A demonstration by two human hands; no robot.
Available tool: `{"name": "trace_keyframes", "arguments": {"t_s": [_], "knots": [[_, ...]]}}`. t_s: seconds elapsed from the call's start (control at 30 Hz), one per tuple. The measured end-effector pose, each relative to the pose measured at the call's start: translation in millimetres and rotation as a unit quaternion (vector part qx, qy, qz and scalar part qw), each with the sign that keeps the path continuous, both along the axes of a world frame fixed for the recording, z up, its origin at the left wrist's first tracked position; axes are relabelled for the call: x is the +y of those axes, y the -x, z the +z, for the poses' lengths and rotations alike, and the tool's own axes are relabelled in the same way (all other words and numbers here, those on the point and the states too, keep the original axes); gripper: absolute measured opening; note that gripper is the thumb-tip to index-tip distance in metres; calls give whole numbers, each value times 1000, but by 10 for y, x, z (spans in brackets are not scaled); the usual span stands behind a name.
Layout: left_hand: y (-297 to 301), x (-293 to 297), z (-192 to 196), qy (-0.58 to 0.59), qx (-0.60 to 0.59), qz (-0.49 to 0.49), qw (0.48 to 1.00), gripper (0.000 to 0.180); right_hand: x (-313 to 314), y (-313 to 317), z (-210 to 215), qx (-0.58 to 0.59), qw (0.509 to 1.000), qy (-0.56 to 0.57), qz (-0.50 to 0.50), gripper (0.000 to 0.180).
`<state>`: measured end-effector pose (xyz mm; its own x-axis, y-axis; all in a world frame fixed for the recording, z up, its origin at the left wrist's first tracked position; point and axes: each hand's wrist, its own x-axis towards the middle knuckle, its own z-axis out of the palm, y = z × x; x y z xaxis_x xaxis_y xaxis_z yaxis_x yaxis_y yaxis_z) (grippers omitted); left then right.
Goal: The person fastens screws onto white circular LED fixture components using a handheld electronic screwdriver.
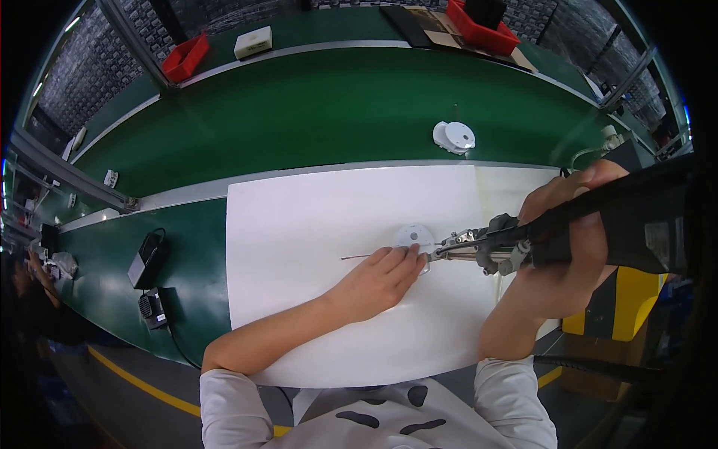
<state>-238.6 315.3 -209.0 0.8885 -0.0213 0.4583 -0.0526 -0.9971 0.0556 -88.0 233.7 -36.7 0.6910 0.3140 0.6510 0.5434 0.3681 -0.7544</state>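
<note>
On the white work sheet (292, 224) my left hand (378, 283) grips a white round plastic part (413, 233) with a dark spot in its face. A thin dark reddish wire (356, 258) sticks out to the left of those fingers. My right hand (591, 217) is wrapped round a large black handheld power tool (636, 224), held nearly level. Its metal nose (467, 245) points left, and the tip is at the right edge of the round part, close to my left fingertips. Whether the tip touches the part, I cannot tell.
Beyond the sheet runs a green conveyor belt (299, 112) carrying another white round part (455, 137). A black power adapter (146, 258) and a black handheld radio (152, 308) lie on the left. Red bins (185, 58) stand at the back. A yellow-and-black box (628, 303) sits lower right.
</note>
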Motion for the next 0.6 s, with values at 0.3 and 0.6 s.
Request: {"name": "trace_keyframes", "arguments": {"t_s": [0.3, 0.6], "knots": [[-14, -14, -13, -14, -21, 11, 1000, 40, 57, 4, -68, -5, 1000, 8, 14, 32], [1, 10, -54, 0, -19, 8, 1000, 41, 45, 3, -120, -9, 1000, 11, 27, 34]]}}
